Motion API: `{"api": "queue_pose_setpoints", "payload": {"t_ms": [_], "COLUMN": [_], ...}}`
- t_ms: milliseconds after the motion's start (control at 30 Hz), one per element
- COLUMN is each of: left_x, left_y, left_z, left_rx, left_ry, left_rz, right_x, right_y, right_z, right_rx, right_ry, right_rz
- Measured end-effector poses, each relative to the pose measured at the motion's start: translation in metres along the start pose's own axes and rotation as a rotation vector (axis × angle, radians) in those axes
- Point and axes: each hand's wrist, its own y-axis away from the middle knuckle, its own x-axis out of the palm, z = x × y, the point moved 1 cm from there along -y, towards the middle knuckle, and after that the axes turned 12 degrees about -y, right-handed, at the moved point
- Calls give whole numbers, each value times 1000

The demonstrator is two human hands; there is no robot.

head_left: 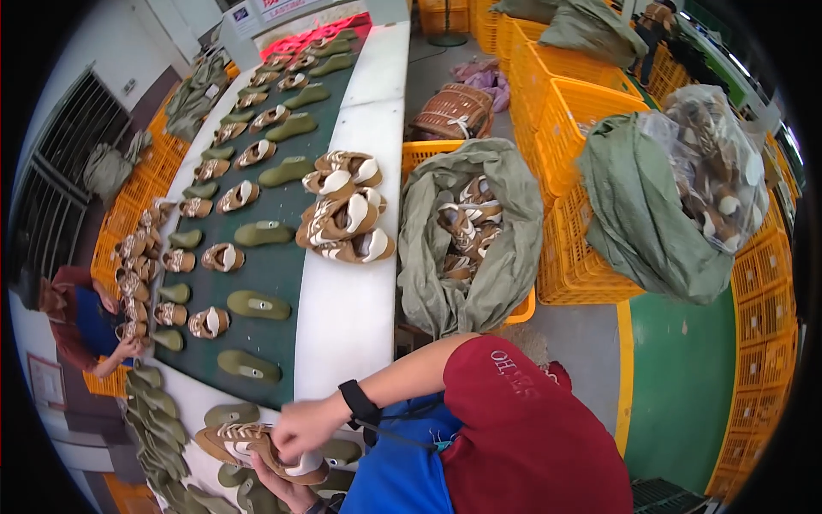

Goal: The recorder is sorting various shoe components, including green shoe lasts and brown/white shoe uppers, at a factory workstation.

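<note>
Shirt (548,454) is dark red, short-sleeved, with pale lettering (515,374) on the sleeve. Apron (398,475) is bright blue. Right wrist wears a wide black band (357,403). Thin dark cord (398,434) crosses the apron; small teal piece (442,445) beside the shirt.

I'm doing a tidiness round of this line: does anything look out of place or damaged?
Nothing looks plainly spilled or damaged. The shoe pile on the white ledge looks untidy, heaped askew, unlike the spaced shoe rows on the green belt.
</note>
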Motion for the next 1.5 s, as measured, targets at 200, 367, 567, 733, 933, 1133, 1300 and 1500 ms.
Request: {"api": "queue_pose_setpoints", "payload": {"t_ms": [200, 367, 567, 733, 933, 1133, 1300, 1500], "left_x": [2, -4, 8, 3, -29, -10, -15, -17], "left_y": [1, 8, -19, -24, -22, -33, -26, -32], "left_z": [-1, -9, -1, -21, -3, -24, 1, 21], "left_rx": [-516, -156, -331, -156, -122, -130, 1, -53], "left_ry": [774, -70, -307, -875, -864, -869, -1085, -1087], "left_rz": [-125, 12, -202, -284, -255, -295, -298, -265], "right_x": [3, 8, -18, -3, -22, -17, -4, 7], "right_y": [-13, -28, -30, -37, -47, -52, -46, -40], "right_z": [-21, -28, -47, -39, -39, -38, -22, -16], "right_rx": [-131, -92, 52, -127, 164, -31, -52, 42], "right_ry": [68, 326, 317, 311, -103, 181, 366, 616], "right_rz": [-135, -153, -341, -244, -135, -167, -101, 389]}}
